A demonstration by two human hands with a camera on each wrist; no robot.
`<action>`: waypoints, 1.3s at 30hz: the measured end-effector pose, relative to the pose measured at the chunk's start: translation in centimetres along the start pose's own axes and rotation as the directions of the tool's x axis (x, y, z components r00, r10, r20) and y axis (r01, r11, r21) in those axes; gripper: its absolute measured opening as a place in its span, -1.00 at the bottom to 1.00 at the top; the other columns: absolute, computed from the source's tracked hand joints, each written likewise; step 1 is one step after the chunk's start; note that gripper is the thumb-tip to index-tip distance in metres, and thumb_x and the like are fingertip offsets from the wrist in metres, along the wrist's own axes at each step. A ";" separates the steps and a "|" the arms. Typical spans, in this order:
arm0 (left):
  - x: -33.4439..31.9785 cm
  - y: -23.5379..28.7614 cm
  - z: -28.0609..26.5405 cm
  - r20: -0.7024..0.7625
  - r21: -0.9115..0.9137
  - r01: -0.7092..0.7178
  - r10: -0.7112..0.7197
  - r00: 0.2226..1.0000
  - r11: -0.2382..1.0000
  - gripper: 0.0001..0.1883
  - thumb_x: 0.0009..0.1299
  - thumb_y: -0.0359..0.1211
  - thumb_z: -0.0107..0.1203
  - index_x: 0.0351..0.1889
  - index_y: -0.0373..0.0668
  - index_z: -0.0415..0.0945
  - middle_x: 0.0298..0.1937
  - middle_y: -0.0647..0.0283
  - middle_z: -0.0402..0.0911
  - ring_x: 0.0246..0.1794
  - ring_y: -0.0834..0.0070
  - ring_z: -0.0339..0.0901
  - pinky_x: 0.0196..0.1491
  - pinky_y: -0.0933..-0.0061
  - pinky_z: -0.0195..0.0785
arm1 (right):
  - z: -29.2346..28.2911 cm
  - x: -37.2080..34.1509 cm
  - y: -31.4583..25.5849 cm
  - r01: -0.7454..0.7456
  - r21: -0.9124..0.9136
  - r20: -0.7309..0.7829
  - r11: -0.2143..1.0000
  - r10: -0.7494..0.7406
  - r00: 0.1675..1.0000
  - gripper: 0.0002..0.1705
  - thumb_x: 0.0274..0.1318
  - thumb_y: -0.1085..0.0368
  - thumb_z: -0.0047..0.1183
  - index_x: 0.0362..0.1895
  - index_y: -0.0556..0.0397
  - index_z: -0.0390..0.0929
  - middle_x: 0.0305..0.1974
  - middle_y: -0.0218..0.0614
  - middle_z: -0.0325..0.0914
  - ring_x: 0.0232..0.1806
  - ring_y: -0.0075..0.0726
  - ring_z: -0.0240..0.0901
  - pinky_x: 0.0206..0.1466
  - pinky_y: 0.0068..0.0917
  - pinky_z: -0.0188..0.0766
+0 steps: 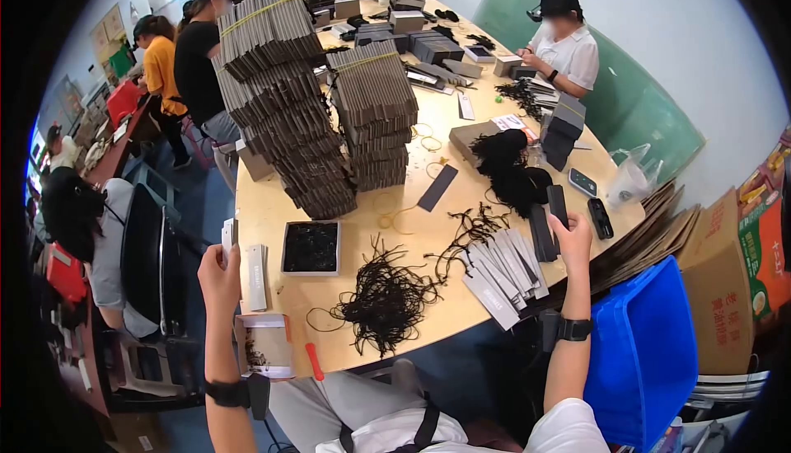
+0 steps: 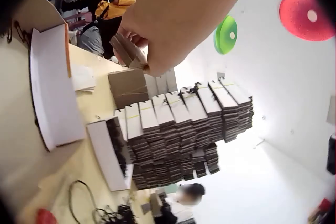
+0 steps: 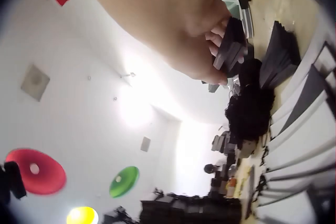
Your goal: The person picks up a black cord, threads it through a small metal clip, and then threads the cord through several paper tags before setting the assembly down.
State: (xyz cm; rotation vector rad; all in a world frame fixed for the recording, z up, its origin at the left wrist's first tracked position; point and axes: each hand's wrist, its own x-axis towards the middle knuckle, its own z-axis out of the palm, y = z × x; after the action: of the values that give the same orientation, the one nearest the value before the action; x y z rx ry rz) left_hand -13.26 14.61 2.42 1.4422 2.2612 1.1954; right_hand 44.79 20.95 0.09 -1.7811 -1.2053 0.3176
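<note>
Gripped a pale stack [image 1: 230,234] with the left hand [image 1: 219,278] and a dark stack [image 1: 557,204] with the right hand [image 1: 576,244], between thumb and fingers, probably to keep the edges together

White walls [image 1: 692,41], blue floor [image 1: 185,197], green bench [image 1: 634,98], pale wooden table [image 1: 395,255]

I see a pale, smooth wooden table [image 1: 428,276]; the tall stacks [image 1: 276,98] look like matt grey card; the bin [image 1: 647,354] is smooth blue plastic, the carton [image 1: 715,288] plain brown cardboard; the loose cords [image 1: 383,300] seem soft, matt black textile, though blur leaves me unsure.
</note>
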 end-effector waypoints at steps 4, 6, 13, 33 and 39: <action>-2.0 1.0 -0.7 -0.011 -0.116 -0.072 0.071 0.997 0.991 -0.75 0.34 -0.35 0.14 -0.20 -0.38 0.46 -0.42 0.27 0.45 -0.43 0.58 0.33 -0.32 0.52 0.26 | -0.6 -2.5 -2.7 -0.088 0.445 0.121 0.891 0.038 0.992 -0.62 -0.02 0.35 0.27 -0.14 0.31 0.48 -0.27 -0.21 0.59 -0.32 -0.50 0.50 -0.22 -0.60 0.40; -4.0 2.6 -1.2 -0.049 -0.148 -0.184 0.178 0.983 0.972 -0.77 0.33 -0.41 0.14 -0.15 -0.38 0.44 -0.39 0.25 0.46 -0.43 0.57 0.34 -0.31 0.52 0.26 | -1.0 -4.5 -5.0 -0.140 0.515 0.198 0.846 0.041 0.979 -0.63 -0.01 0.45 0.24 -0.09 0.29 0.45 -0.27 -0.27 0.59 -0.32 -0.54 0.49 -0.22 -0.64 0.39; -13.8 5.2 -3.8 0.156 -0.548 0.081 0.007 0.988 0.832 -0.69 0.28 -0.49 0.17 -0.06 -0.36 0.38 -0.16 0.26 0.53 -0.16 0.65 0.45 -0.06 0.63 0.29 | 0.8 -14.5 -11.5 -0.243 0.577 0.483 0.780 -0.086 0.872 -0.62 -0.06 0.55 0.23 -0.12 0.23 0.39 -0.27 -0.21 0.61 -0.30 -0.50 0.55 -0.25 -0.62 0.46; -32.9 -5.2 -1.1 0.157 -0.763 0.389 -0.436 0.886 0.517 -0.59 0.24 -0.49 0.24 -0.08 -0.22 0.21 -0.24 0.20 0.55 -0.29 0.60 0.50 -0.20 0.58 0.38 | 9.1 -35.1 -7.9 0.246 0.470 0.684 0.848 -0.526 0.505 -0.59 -0.08 0.44 0.29 -0.23 0.15 0.28 -0.53 -0.23 0.54 -0.45 -0.58 0.51 -0.42 -0.61 0.41; -33.8 -6.4 -0.4 0.077 -0.810 0.350 -0.506 0.859 0.470 -0.57 0.24 -0.51 0.24 -0.08 -0.21 0.18 -0.22 0.19 0.54 -0.26 0.60 0.50 -0.18 0.58 0.37 | 10.0 -35.4 -6.9 0.340 0.582 0.559 0.739 -0.667 0.492 -0.59 -0.10 0.37 0.32 -0.23 0.14 0.33 -0.52 -0.12 0.56 -0.53 -0.32 0.59 -0.45 -0.51 0.46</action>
State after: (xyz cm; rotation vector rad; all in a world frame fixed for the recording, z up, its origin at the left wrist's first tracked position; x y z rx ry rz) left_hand -0.75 -14.92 -9.97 0.3720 1.5675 1.8372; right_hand 17.10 -2.44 -9.21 -0.8074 -2.0251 0.9251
